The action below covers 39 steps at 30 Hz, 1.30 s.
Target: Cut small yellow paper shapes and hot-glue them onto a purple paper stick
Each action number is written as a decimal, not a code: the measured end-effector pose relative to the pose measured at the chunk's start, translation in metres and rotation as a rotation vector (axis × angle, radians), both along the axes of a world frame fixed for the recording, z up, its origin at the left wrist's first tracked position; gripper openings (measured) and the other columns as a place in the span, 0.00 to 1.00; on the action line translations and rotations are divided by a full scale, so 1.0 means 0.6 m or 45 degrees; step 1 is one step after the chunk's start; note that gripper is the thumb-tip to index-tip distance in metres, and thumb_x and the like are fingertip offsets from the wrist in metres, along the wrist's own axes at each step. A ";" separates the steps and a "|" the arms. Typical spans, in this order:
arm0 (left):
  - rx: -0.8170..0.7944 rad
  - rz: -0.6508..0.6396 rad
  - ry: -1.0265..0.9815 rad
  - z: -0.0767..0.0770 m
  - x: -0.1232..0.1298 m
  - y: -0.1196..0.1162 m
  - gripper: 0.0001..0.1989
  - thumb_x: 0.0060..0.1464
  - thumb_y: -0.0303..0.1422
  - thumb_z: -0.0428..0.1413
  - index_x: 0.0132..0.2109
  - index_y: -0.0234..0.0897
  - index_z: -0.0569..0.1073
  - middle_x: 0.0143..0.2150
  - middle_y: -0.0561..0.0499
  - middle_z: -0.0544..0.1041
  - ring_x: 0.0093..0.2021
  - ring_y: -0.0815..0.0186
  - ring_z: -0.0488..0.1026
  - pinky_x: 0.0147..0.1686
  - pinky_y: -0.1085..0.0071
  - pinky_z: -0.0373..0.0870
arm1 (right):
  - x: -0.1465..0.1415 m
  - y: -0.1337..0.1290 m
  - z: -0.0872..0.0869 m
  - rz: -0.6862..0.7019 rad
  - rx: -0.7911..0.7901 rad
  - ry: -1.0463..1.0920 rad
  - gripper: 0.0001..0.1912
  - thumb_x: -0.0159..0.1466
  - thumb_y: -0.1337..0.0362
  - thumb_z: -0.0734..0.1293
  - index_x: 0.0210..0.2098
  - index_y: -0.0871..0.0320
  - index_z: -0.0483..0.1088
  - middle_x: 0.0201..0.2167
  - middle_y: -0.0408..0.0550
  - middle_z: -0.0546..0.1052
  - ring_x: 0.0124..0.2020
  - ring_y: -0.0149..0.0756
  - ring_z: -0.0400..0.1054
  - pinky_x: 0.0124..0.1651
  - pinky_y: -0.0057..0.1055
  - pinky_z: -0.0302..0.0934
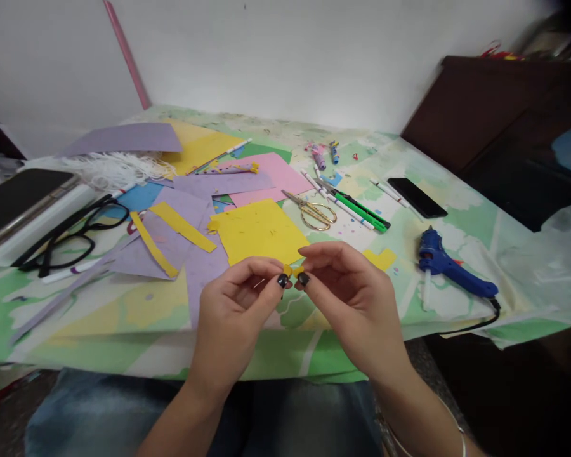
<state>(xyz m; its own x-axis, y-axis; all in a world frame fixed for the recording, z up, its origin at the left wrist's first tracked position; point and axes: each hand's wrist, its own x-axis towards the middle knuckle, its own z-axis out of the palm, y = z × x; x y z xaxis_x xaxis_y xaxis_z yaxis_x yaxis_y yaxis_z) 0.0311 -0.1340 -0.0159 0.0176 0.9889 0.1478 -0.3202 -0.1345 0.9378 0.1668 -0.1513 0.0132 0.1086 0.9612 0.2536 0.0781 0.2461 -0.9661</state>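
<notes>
My left hand (pixel 242 317) and my right hand (pixel 356 304) meet above the table's front edge. Between them is a small yellow paper piece (pixel 292 271), pinched at its left side by my left thumb and fingers and at its right side by my right thumb and fingers. Its exact shape is partly hidden by the fingertips. Just behind the hands lies a yellow sheet (pixel 259 231) with small scraps on it. Gold-handled scissors (pixel 316 214) rest beyond, to the right of the sheet. A yellow scrap (pixel 379 259) lies beside my right hand.
At the right are a blue glue gun (pixel 457 270) with its cord and a black phone (pixel 416 197). A green cutter (pixel 359 209) and markers lie behind. Glasses (pixel 76 238), yellow strips (pixel 183 227), purple paper (pixel 200 279) and white strings (pixel 118 171) are at the left.
</notes>
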 end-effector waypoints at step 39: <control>0.082 0.104 0.060 0.000 0.009 0.002 0.07 0.49 0.21 0.59 0.29 0.37 0.75 0.34 0.53 0.76 0.36 0.70 0.74 0.38 0.77 0.72 | -0.011 -0.010 -0.011 -0.066 0.112 -0.177 0.10 0.61 0.72 0.65 0.40 0.53 0.70 0.36 0.43 0.75 0.40 0.33 0.72 0.44 0.31 0.69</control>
